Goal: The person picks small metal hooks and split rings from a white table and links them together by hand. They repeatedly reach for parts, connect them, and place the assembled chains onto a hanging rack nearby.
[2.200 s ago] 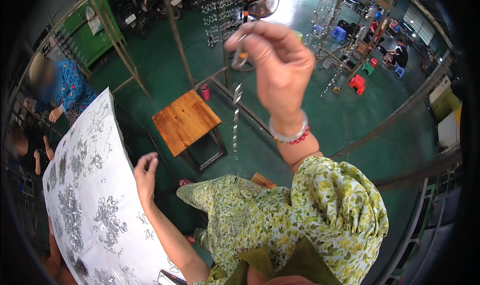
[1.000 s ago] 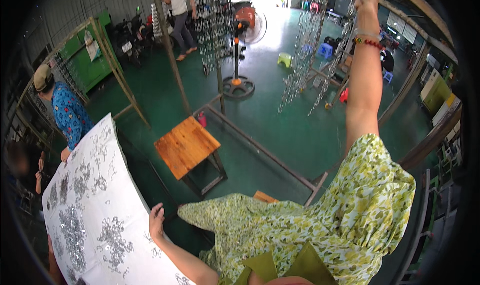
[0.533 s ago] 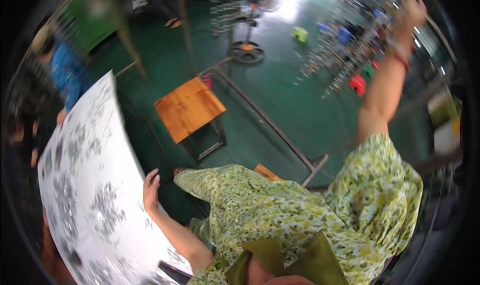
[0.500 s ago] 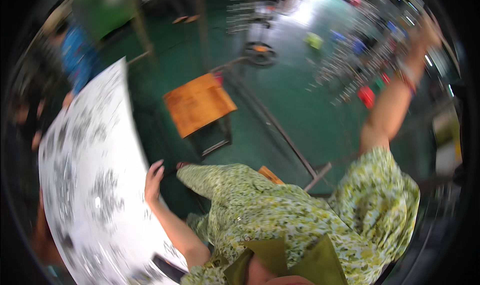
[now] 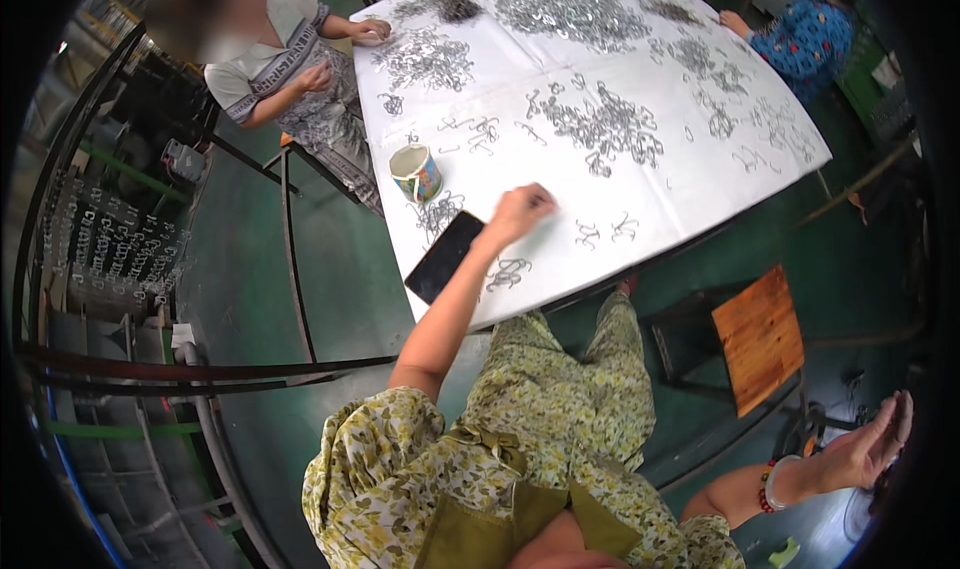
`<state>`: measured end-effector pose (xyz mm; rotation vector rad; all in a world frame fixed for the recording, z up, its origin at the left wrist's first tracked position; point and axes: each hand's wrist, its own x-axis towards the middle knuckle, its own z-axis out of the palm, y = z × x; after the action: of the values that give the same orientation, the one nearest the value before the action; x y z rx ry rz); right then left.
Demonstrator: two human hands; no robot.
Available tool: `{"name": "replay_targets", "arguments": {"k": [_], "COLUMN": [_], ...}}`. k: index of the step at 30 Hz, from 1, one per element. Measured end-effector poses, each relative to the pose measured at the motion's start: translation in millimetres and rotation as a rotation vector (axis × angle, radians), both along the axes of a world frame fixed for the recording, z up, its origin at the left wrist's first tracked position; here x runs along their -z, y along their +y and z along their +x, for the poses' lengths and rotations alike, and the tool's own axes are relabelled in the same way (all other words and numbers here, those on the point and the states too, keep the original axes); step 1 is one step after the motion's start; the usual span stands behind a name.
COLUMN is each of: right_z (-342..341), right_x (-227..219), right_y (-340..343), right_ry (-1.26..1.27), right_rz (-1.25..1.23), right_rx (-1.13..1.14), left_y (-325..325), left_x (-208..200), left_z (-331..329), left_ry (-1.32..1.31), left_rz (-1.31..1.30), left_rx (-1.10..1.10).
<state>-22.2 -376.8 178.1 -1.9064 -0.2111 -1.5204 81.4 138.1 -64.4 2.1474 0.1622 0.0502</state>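
A white-topped table stands before me, strewn with grey S-shaped metal hooks in piles and small groups. Over its near part is my left hand, its fingers curled together and slightly blurred; whatever they hold, if anything, I cannot make out. Two small clusters of hooks lie just right of it. Under my left wrist and forearm rests a black phone, with another cluster of hooks beside it. My right hand is held out away from the table at the lower right, fingers stretched, holding nothing visible.
A patterned mug stands near the table's left edge. One person is at the far left side, another in a blue sleeve at the far right. A wooden stool sits right of me; a metal frame stands left.
My view has turned left, bringing the table from the left side to the front. My left hand has gone from the table's edge, fingers apart, to above it, curled. My right arm appears lower.
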Motion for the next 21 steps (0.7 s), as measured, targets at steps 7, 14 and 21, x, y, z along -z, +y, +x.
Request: {"name": "replay_targets", "arguments": {"k": [7, 14, 21], "right_z": [39, 62, 173], "right_x": [9, 36, 137], "right_y": [0, 9, 164], "right_ry": [0.168, 0.366, 0.984], "right_rz": [-0.014, 0.030, -0.011], "right_rx": [-0.057, -0.190, -0.709], "left_y": [108, 100, 35], "left_x": [23, 28, 7], "left_z": [48, 53, 36], "left_ry": [-0.344, -0.106, -0.331], "left_rz": [0.640, 0.880, 0.526], "left_rx": [-0.289, -0.117, -0.173]}}
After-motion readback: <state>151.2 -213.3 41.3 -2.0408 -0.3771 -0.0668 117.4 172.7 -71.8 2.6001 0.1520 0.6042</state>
